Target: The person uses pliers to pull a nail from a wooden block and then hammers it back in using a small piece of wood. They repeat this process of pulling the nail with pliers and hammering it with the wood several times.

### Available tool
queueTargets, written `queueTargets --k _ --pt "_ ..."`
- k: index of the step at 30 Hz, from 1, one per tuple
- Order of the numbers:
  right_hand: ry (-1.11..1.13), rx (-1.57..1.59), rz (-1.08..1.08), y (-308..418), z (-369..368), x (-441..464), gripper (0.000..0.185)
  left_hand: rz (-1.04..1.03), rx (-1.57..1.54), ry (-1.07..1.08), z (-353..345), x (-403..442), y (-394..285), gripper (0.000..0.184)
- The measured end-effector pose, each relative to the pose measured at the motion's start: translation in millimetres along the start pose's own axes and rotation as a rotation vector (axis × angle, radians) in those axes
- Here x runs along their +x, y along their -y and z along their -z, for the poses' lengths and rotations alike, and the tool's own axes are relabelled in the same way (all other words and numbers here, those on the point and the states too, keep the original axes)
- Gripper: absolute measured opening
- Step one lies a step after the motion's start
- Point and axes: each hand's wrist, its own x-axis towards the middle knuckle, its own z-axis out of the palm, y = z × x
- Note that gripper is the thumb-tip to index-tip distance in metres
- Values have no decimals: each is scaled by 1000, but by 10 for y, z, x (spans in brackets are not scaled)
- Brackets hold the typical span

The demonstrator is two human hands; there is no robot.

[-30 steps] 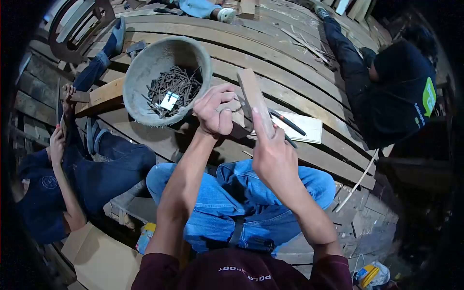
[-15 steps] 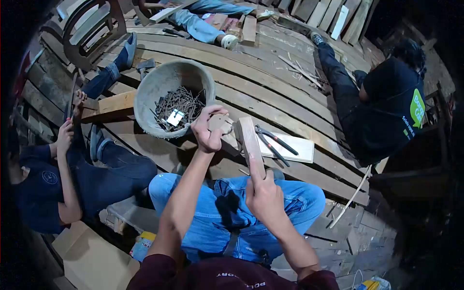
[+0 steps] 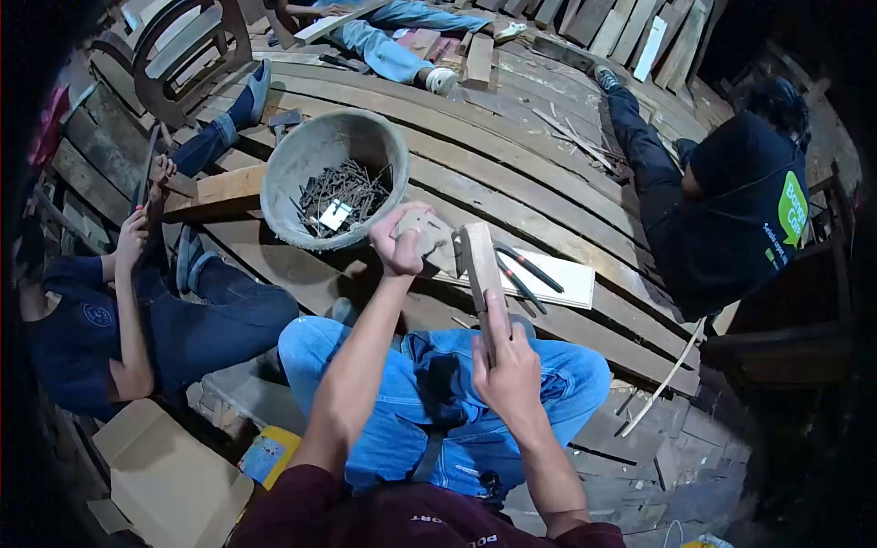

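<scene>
So, right hand (image 3: 512, 373) forefinger-first along wooden bar (image 3: 480, 272)

Laid out with thin brown metal nails (image 3: 352, 187) inside a round grey bucket (image 3: 306, 146), black-handled metal pliers (image 3: 536, 274) to its right across a flat pale rectangular board (image 3: 575, 281), and a long brown wooden block (image 3: 479, 265) between bucket and pliers.

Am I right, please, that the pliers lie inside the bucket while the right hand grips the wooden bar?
Not quite: the head view shows the pliers outside the bucket, lying across the pale board, while the right hand grips the wooden bar.
</scene>
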Motion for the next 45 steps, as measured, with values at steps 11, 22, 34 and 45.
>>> queueTargets --k 11,22,34,45 --pt "-94 -114 39 0 -185 328 64 -94 184 136 -130 68 -82 46" --pt "-41 -193 -18 25 -205 488 63 -109 165 81 -97 147 5 40" --pt "0 -223 -31 54 -215 635 65 -43 217 59 -120 175 -28 39" --pt "-23 -195 -60 80 -217 724 66 -50 193 85 -153 96 59 48"
